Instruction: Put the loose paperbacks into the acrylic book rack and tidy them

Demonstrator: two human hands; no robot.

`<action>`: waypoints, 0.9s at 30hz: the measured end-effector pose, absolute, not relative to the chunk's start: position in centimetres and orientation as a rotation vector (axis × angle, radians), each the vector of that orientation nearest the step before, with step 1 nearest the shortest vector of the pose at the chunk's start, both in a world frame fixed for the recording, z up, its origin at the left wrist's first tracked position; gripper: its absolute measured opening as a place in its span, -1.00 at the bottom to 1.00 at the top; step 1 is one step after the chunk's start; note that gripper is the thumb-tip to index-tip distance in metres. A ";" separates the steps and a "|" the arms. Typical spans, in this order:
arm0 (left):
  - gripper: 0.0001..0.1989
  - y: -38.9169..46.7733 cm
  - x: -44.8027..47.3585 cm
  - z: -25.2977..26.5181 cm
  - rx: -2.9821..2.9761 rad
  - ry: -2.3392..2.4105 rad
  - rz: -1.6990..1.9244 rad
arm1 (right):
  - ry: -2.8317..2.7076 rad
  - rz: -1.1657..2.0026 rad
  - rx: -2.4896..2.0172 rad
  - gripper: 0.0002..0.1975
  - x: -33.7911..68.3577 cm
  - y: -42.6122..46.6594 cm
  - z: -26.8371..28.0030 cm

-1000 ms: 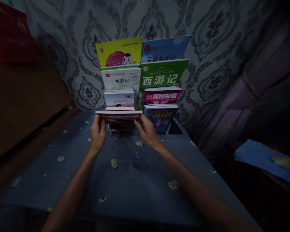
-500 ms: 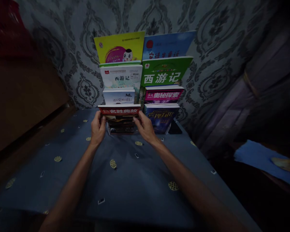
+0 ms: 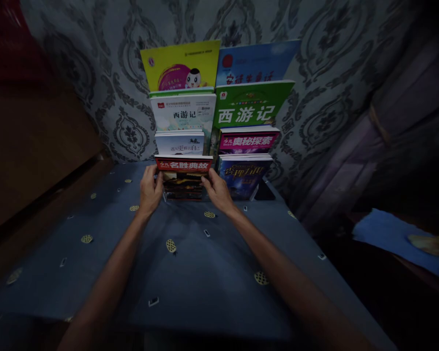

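My left hand (image 3: 151, 190) grips the left edge of a dark book with a red title band (image 3: 185, 178), its thumb on the cover. On the book's right edge, my right hand (image 3: 218, 191) closes with its thumb in front. The book stands upright at the front of the left column of books. Behind it rise a pale blue-white book (image 3: 179, 144), a white book (image 3: 183, 113) and a yellow book (image 3: 181, 66). Beside my right hand stands a dark blue book (image 3: 246, 178), lowest in the right column. My fingers behind the red-banded book are hidden.
The right column also has a magenta book (image 3: 249, 141), a green book (image 3: 254, 102) and a blue book (image 3: 258, 61). A patterned wall (image 3: 128, 129) is behind. Blue cloth (image 3: 190, 278) covers the table. A brown box-like surface (image 3: 32, 151) flanks the left; a curtain (image 3: 354, 131) hangs right.
The left edge of the red-banded book has shifted slightly right, and my left hand has moved with it. My right hand stays at its edge. The view has tilted a little.
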State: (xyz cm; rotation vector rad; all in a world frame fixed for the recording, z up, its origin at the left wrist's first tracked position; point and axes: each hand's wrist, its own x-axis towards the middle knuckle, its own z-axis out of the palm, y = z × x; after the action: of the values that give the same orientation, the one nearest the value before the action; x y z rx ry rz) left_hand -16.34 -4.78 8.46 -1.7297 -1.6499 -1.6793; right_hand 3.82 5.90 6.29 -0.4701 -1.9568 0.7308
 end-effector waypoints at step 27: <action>-0.38 -3.9 -17.6 7.4 -1.669 -1.716 -1.583 | -2.034 0.419 -0.829 -0.87 2.4 5.6 5.7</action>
State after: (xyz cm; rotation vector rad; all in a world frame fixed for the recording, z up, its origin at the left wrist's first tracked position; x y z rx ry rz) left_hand -17.57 -3.91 7.40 -1.6689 -1.7156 -1.5827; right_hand 2.38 5.64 5.74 -0.8294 -2.0342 0.4188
